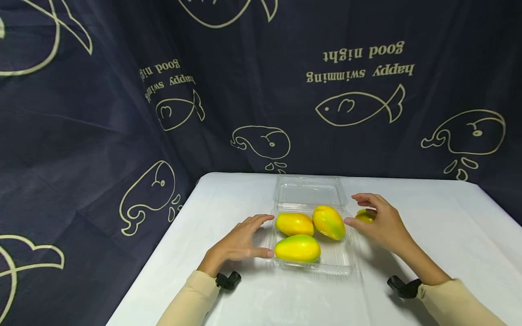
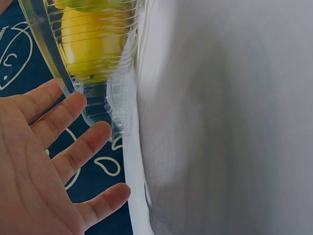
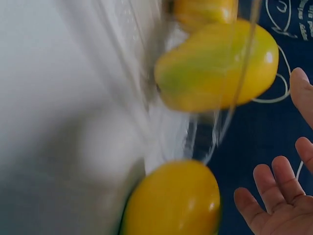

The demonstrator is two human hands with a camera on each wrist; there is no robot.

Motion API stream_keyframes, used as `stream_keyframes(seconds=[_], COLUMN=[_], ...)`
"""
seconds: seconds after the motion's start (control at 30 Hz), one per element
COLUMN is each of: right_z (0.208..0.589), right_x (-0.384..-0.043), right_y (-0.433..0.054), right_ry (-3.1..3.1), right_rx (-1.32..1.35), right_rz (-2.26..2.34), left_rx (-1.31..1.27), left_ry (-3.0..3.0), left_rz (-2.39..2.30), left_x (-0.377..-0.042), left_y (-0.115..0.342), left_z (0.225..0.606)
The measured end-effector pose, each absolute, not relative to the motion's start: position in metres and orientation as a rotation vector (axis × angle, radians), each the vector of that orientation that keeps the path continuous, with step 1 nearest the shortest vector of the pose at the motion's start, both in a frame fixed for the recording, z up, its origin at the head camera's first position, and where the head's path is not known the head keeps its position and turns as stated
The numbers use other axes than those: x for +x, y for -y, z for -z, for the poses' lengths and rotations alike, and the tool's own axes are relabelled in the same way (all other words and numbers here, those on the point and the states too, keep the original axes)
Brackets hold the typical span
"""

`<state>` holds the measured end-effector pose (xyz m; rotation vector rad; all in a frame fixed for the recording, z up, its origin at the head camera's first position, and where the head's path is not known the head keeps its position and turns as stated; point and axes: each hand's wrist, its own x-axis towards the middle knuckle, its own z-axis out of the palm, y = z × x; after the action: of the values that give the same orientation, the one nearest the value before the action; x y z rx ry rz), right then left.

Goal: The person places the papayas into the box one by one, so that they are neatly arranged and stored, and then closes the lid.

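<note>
A clear plastic clamshell box (image 1: 336, 253) lies with its lid (image 1: 310, 190) folded back. Three yellow-green mangoes are in it: one at the back left (image 1: 294, 224), one tilted at the back right (image 1: 328, 222), one at the front (image 1: 297, 248). My left hand (image 1: 240, 241) is spread at the box's left side, thumb low near its front corner; whether it touches the wall I cannot tell. Just right of the box, my right hand (image 1: 381, 222) hovers with fingers apart and holds nothing. Partly hidden behind it, a fourth mango (image 3: 171, 200) rests on the table.
A white cloth covers the table (image 1: 440, 222). Behind and to the left hangs a dark blue curtain (image 1: 261, 90) with fish and whale drawings. A black wrist camera (image 1: 228, 280) sits on the left wrist and another black camera (image 1: 403, 287) on the right.
</note>
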<state>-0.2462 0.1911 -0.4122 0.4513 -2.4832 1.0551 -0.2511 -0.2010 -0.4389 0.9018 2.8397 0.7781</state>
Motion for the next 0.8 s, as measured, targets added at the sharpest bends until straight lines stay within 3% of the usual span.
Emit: stream_keyframes(seconds=[0.3,0.8], right_z=[0.414,0.436], right_x=[-0.241,-0.25], right_y=[-0.224,-0.264], right_ry=[2.523,2.55], right_rx=[0.352,0.416], right_rz=[-0.963,-0.898], left_rx=[0.911,0.909], left_ry=[-2.837,-2.843], left_rz=[-0.772,-0.796], left_x=[-0.25,-0.251], left_y=[0.198,0.201], left_z=[0.442,0.441])
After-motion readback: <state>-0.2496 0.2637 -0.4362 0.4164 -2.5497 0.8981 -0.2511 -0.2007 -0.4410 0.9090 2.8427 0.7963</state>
